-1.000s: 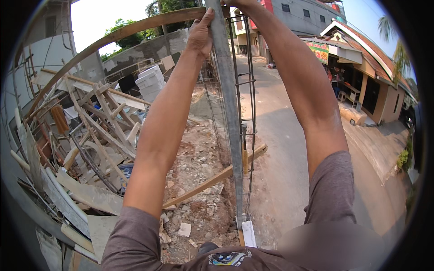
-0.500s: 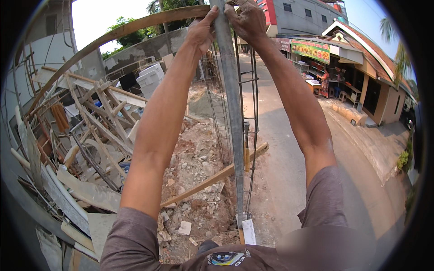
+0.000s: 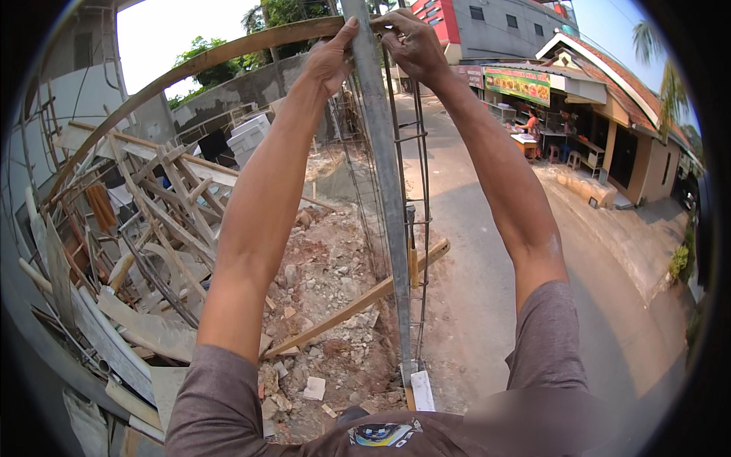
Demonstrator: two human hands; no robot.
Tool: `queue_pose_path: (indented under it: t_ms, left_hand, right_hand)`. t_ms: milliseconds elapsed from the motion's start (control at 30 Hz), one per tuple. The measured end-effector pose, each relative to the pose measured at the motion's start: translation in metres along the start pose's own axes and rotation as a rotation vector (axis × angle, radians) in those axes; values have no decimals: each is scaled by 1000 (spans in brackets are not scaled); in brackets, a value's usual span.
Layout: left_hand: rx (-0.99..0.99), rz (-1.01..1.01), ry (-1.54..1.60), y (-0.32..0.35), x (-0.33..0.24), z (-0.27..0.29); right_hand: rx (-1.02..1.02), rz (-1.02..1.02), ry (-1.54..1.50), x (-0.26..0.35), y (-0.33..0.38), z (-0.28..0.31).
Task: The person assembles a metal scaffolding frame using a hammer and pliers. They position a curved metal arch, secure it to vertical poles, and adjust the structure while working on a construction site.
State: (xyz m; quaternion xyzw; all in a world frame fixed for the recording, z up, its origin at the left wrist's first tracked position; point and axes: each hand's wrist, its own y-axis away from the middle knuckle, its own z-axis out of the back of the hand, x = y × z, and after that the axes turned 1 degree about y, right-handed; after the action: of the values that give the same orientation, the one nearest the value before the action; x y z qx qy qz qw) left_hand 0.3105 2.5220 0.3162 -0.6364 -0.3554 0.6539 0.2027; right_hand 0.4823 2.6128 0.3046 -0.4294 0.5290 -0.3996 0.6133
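A long grey metal bar (image 3: 387, 160) stands nearly upright in front of me. My left hand (image 3: 331, 61) is closed on its upper part, the thumb along the bar and the fingers partly hidden behind. A long wooden batten (image 3: 228, 55) meets the bar beside this hand. My right hand (image 3: 415, 47) is raised on the bar's other side, its fingers pinched together close to it; what they hold is too small to make out. A steel rebar cage (image 3: 421, 183) rises just behind the bar. A hammer (image 3: 413, 247) with a wooden handle hangs on the cage.
A wooden plank (image 3: 350, 312) slants across the rubble (image 3: 327, 259) below. Scrap timber and boards (image 3: 164, 198) pile up at left. A paved road (image 3: 487, 251) runs along the right, past a food stall (image 3: 533, 95) where a person (image 3: 529, 122) stands. A white block (image 3: 421, 390) lies at the bar's foot.
Both hands and the bar's top appear slightly lower in the picture. My right hand's fingers have shifted and now point toward the bar. My left hand keeps its hold.
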Motion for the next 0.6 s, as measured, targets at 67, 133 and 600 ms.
queue_pose_path:
  t_ms: [67,133,600]
  left_hand:
    - [26,-1,-4,-1,0,3]
    - [32,11,5,-4,0,8]
    - [48,-10,21,-5,0,8]
  right_hand:
    - [34,32,-63,-11,-5,4]
    - [200,-349,-254,-10,-11,8]
    - [225,-887,-591,-6,-10,-6]
